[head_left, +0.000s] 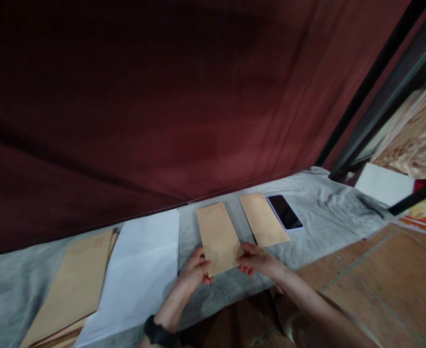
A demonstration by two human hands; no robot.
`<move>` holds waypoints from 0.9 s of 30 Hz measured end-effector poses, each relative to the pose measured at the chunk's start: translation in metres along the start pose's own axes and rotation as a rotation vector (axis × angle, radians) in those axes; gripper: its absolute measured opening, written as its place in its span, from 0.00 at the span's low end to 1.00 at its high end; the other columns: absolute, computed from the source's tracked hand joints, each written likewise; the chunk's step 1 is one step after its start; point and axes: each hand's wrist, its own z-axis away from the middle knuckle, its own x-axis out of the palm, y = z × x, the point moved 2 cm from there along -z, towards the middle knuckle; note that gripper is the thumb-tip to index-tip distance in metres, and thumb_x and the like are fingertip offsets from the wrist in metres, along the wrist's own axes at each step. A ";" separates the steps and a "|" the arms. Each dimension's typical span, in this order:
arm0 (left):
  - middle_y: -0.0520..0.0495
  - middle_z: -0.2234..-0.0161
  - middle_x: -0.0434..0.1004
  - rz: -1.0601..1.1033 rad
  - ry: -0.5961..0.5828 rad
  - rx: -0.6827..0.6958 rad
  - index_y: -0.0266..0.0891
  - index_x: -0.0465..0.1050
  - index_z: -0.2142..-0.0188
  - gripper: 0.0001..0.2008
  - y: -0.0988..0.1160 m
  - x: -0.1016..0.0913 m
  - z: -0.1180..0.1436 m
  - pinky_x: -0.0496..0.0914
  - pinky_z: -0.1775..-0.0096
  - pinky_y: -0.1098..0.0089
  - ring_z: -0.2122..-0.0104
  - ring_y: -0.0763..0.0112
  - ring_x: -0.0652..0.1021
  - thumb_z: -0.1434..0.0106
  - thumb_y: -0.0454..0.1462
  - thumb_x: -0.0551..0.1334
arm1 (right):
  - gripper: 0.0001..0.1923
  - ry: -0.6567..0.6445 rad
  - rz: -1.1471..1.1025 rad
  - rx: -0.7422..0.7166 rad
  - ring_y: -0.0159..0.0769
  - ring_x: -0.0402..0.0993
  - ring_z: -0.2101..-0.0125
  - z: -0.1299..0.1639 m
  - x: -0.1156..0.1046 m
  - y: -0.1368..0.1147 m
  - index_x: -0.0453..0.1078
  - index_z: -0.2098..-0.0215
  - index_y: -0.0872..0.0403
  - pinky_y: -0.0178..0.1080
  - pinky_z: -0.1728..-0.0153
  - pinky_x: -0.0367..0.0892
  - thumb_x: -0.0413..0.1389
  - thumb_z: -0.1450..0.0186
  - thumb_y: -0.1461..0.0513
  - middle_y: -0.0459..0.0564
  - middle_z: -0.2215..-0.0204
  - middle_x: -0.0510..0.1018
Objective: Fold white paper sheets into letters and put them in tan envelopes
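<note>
A brown envelope [218, 237] lies on a grey cloth [317, 227]. My left hand [194, 270] pinches its near left corner and my right hand [256, 258] pinches its near right corner. A second brown envelope [262, 218] rests just to the right, with a black phone [285, 211] face up beside it. White paper sheets [140, 270] lie to the left of my hands, and a stack of brown envelopes [75, 285] sits further left. A dark watch is on my left wrist.
A dark red curtain [162, 96] hangs behind the cloth. Orange floor tiles [387, 285] lie at the right. A black frame [379, 87] and a white box [383, 183] stand at the far right.
</note>
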 end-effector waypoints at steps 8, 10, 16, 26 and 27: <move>0.53 0.76 0.77 -0.023 -0.010 -0.076 0.41 0.68 0.63 0.19 -0.007 -0.001 0.002 0.64 0.81 0.73 0.84 0.71 0.75 0.55 0.41 0.68 | 0.01 0.047 0.406 -0.022 0.32 0.71 0.80 0.010 -0.008 0.000 0.67 0.67 0.51 0.33 0.76 0.62 0.54 0.36 0.62 0.39 0.82 0.72; 0.54 0.77 0.77 -0.044 0.005 -0.082 0.42 0.67 0.63 0.18 -0.007 -0.001 0.002 0.64 0.81 0.74 0.84 0.71 0.76 0.54 0.40 0.68 | 0.02 0.186 0.620 -0.145 0.36 0.75 0.73 0.012 -0.010 -0.003 0.68 0.64 0.51 0.36 0.70 0.65 0.54 0.35 0.63 0.44 0.76 0.76; 0.54 0.78 0.76 -0.088 -0.012 -0.066 0.41 0.65 0.65 0.16 -0.007 -0.004 0.004 0.63 0.81 0.75 0.84 0.71 0.75 0.53 0.39 0.67 | 0.08 0.227 0.815 -0.500 0.37 0.75 0.60 0.018 0.007 -0.009 0.69 0.63 0.52 0.38 0.57 0.70 0.51 0.34 0.69 0.50 0.62 0.76; 0.54 0.79 0.76 -0.115 -0.074 -0.067 0.41 0.66 0.66 0.15 -0.002 -0.007 0.003 0.62 0.82 0.75 0.85 0.71 0.75 0.55 0.37 0.66 | 0.08 0.158 0.781 -0.540 0.37 0.73 0.62 0.019 0.024 -0.003 0.69 0.66 0.53 0.40 0.57 0.71 0.53 0.37 0.71 0.48 0.65 0.75; 0.55 0.80 0.76 -0.119 -0.082 -0.068 0.41 0.67 0.67 0.15 -0.002 -0.007 0.003 0.62 0.82 0.75 0.85 0.72 0.75 0.55 0.37 0.66 | 0.08 0.157 0.784 -0.546 0.37 0.73 0.62 0.020 0.024 -0.004 0.69 0.66 0.53 0.40 0.57 0.71 0.53 0.36 0.71 0.48 0.64 0.75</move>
